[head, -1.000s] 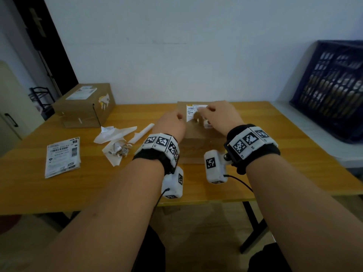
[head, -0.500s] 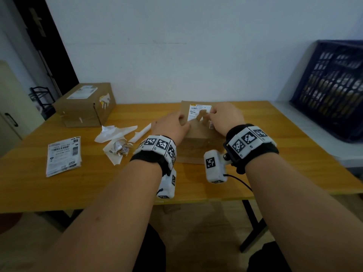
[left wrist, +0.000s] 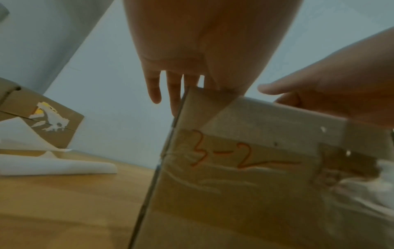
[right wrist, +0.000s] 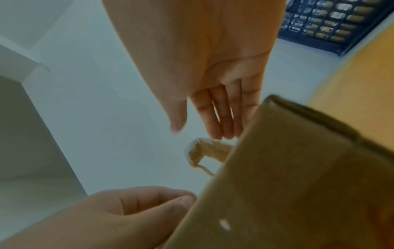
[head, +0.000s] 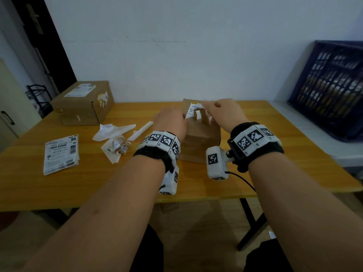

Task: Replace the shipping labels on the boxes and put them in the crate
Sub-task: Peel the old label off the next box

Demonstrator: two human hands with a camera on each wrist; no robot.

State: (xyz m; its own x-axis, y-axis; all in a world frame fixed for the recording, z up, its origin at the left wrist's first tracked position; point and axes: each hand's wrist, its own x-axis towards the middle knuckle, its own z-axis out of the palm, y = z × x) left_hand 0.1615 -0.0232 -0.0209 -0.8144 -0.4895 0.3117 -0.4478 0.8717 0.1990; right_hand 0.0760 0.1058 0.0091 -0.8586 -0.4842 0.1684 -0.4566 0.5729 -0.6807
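Observation:
A small cardboard box (head: 200, 134) (left wrist: 245, 176) (right wrist: 298, 185) stands at the middle of the wooden table (head: 59, 189), marked "3-2" in red on its near side. A white shipping label (head: 193, 110) lies on its top, and a brown strip (head: 203, 117) (right wrist: 202, 150) curls up from it in an arch. My left hand (head: 170, 122) (left wrist: 168, 87) rests on the box's top left edge with fingers hanging straight down its side. My right hand (head: 222, 111) (right wrist: 215, 116) hovers over the label and strip, fingers straight and holding nothing.
A dark blue crate (head: 334, 85) (right wrist: 319, 21) leans on a white ledge to the right. A larger labelled box (head: 84, 103) (left wrist: 49, 121) sits at the back left. Fresh labels (head: 60, 154), crumpled peelings (head: 115, 143) and a rolled white sheet (head: 140, 130) lie on the left.
My right hand has lifted off the label and its fingers have straightened. The peeled strip now stands up in an arch. My left hand stays on the box's left edge.

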